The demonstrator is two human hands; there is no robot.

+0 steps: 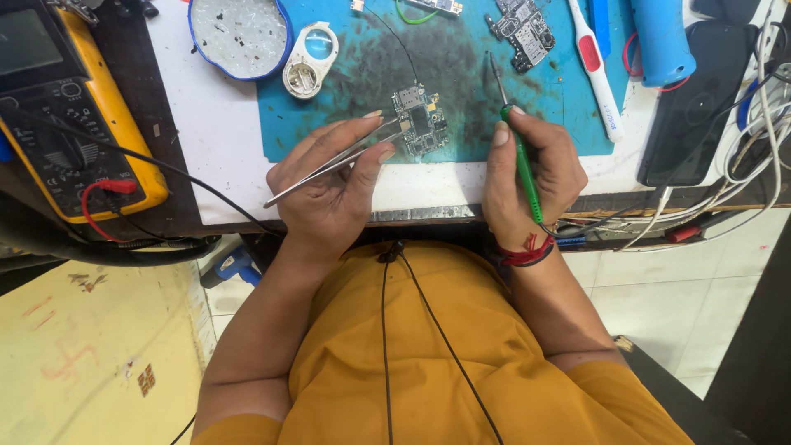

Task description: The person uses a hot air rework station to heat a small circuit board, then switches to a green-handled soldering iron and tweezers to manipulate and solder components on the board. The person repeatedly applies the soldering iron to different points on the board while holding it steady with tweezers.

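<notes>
My left hand [334,177] grips metal tweezers [329,163], their tips touching the left edge of a small green circuit board [422,120]. The board lies on a stained teal work mat [354,82]. My right hand [527,169] holds a green-handled soldering iron [521,156] upright; its thin metal tip points away from me, to the right of the board and apart from it. A thin black wire runs from the board's top toward the far edge of the mat.
A yellow multimeter [70,115] with red and black leads sits at left. Beyond the mat lie a blue-rimmed dish [239,35], a round magnifier [311,59], a second circuit board [523,31], a white brush [596,70], a blue tool [661,41]. A black phone [688,107] and tangled cables [741,156] crowd the right.
</notes>
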